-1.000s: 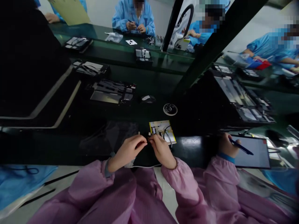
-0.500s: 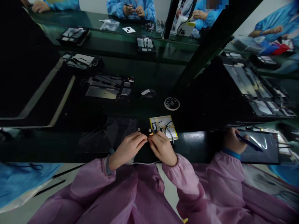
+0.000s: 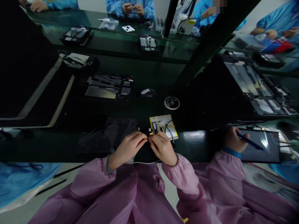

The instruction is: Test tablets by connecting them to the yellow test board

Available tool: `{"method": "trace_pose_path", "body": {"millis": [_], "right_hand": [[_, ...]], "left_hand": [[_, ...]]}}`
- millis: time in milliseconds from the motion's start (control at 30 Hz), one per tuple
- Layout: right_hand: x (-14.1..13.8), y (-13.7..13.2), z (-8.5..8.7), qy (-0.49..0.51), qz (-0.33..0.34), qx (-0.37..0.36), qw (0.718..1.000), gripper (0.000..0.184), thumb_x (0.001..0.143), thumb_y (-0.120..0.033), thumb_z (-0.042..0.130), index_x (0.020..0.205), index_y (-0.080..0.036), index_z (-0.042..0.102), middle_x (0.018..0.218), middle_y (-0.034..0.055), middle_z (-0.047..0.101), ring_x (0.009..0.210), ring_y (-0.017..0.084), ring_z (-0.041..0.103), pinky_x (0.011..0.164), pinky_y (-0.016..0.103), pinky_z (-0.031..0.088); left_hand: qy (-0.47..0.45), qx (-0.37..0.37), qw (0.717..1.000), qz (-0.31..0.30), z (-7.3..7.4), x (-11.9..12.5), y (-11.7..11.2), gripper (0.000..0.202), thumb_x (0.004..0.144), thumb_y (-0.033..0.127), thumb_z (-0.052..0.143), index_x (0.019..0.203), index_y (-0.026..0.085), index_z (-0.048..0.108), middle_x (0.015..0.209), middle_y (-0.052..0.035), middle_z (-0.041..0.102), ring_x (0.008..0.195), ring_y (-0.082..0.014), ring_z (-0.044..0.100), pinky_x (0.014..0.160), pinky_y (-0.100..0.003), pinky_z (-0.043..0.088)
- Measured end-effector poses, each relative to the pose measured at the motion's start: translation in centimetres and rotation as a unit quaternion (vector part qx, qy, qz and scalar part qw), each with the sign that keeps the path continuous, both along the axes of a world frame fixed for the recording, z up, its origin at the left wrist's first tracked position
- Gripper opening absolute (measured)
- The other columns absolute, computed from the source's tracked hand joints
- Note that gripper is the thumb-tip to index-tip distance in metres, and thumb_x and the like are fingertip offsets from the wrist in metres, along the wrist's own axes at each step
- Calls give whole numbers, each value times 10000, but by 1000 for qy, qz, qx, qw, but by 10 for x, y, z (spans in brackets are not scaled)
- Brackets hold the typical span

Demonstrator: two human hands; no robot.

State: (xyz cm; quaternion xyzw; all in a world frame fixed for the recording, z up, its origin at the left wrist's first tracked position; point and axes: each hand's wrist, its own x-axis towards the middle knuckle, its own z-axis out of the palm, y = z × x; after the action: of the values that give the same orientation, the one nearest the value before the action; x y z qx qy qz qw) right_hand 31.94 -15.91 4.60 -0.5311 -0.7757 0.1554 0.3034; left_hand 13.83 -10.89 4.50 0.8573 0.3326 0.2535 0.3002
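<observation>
My left hand (image 3: 127, 148) and my right hand (image 3: 163, 147) meet fingertip to fingertip at the near edge of the dark green bench (image 3: 70, 143). Both are pinched on a small part (image 3: 149, 136) too tiny to name. Just beyond my right fingers lies a yellow card (image 3: 163, 126) carrying small components and a looped black cable. A dark plastic bag (image 3: 109, 132) lies flat to the left of the card. Pink sleeves cover both my arms.
A co-worker's hand (image 3: 231, 140) on my right holds a blue pen over a dark tablet (image 3: 261, 146). A round tape roll (image 3: 172, 103) and a black mouse (image 3: 146, 92) sit farther back. Open device trays (image 3: 108, 87) line the bench. People in blue coats work across.
My hands have stayed pinched together at the card. The view tipped slightly, and the co-worker's pen hand shifted a little to the right over the tablet.
</observation>
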Motion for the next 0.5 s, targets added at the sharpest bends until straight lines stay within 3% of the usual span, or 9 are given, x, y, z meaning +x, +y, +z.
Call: {"method": "trace_pose_path", "body": {"millis": [167,333,500], "right_hand": [[-1,-1,1,0,-1,7,1000,200,965,-182,427,923,-188,622,794,44,650,784,182,490,723,324,390],[0,0,1,-4,6,-2,1000,197,964,-202,432,914,-189,622,798,47,648,793,182,491,725,326,387],[1,3,2,-17,13,0,1000,179,959,-204,455,868,-187,608,764,37,637,784,175,487,713,315,358]], "left_hand": [[-8,-6,1000,4,-2,0,0,87,944,178,488,894,198,556,851,3,620,799,-126,609,758,-240,471],[-18,-25,999,8,-1,1,0,100,949,191,484,1006,204,565,913,-5,646,834,-127,623,781,-237,484],[6,-9,1000,-9,1,2,1,121,955,180,469,888,194,568,849,1,619,801,-128,603,755,-246,464]]}}
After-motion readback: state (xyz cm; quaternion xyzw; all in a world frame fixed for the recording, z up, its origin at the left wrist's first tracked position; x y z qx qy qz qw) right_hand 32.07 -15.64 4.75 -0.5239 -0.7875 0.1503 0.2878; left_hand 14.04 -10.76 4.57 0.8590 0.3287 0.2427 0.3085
